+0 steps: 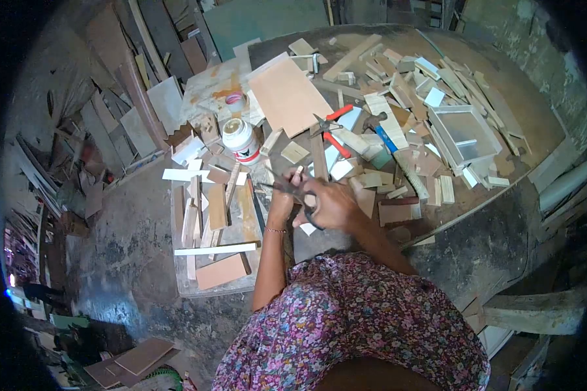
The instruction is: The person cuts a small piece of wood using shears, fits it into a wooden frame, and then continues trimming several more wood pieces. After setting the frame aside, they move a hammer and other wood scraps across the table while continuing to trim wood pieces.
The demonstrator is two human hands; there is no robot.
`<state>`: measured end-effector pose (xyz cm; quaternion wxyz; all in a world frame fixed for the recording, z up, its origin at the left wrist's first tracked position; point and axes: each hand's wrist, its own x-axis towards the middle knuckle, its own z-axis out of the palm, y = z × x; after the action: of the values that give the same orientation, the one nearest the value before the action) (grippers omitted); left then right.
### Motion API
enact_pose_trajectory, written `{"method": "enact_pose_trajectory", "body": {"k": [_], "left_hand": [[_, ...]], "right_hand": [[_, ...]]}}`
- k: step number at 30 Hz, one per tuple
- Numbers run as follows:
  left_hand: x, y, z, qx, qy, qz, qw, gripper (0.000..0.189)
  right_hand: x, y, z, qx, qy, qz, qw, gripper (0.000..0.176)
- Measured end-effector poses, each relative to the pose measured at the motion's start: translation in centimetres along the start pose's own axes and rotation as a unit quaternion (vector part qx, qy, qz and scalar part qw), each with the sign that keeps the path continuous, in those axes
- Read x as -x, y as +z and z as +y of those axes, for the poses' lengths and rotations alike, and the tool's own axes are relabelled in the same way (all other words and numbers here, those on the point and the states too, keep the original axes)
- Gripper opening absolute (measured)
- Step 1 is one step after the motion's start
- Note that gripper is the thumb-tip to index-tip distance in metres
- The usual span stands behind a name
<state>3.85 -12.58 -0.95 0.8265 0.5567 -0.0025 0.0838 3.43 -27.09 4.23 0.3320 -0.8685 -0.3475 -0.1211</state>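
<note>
My right hand [332,205] grips a pair of scissors [312,210] by its dark handles, with the blades pointing up and to the left. Close against it, my left hand [283,203] is closed, its fingers bent near the blades. Whatever lies between those fingers is too small and partly hidden to name. Beyond the hands stands a white glue tub [241,144] with a red-and-black label. Red-handled pincers [331,129] and a blue-handled hammer [379,130] rest among the wood pieces to the right.
Wood offcuts [447,189] crowd the right of the worktable. A pale box frame [464,138] sits there. A large tan panel [288,94] lies at the back. Strips and blocks [218,205] cover the left board, and a tape roll [235,101] is behind the tub.
</note>
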Motion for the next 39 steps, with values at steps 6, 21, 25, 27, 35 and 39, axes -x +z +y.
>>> {"method": "enact_pose_trajectory", "body": {"k": [6,21,25,27,35,39], "left_hand": [[-0.7,-1.8,-0.2,-0.173,0.049,0.009,0.984,0.019],[-0.2,-1.9,0.6,-0.226,0.02,-0.011,0.974,0.019],[-0.5,-2.1,0.9,-0.244,0.009,-0.042,0.969,0.019],[-0.4,-2.0,1.3,-0.244,0.006,-0.052,0.968,0.02],[-0.4,-1.3,1.8,-0.232,0.005,-0.082,0.969,0.022],[-0.4,-1.4,2.1,-0.221,0.004,-0.095,0.971,0.023]], "right_hand": [[0.4,1.2,3.0,-0.019,0.161,-0.016,0.987,0.065],[0.7,0.2,2.8,0.004,0.119,-0.041,0.992,0.079],[0.6,0.3,3.3,-0.01,0.103,-0.037,0.994,0.081],[0.7,-0.1,3.1,-0.018,0.083,-0.035,0.996,0.082],[0.4,-1.6,2.4,-0.024,0.096,-0.056,0.994,0.077],[0.6,-0.4,3.1,-0.019,0.075,-0.043,0.996,0.07]]}}
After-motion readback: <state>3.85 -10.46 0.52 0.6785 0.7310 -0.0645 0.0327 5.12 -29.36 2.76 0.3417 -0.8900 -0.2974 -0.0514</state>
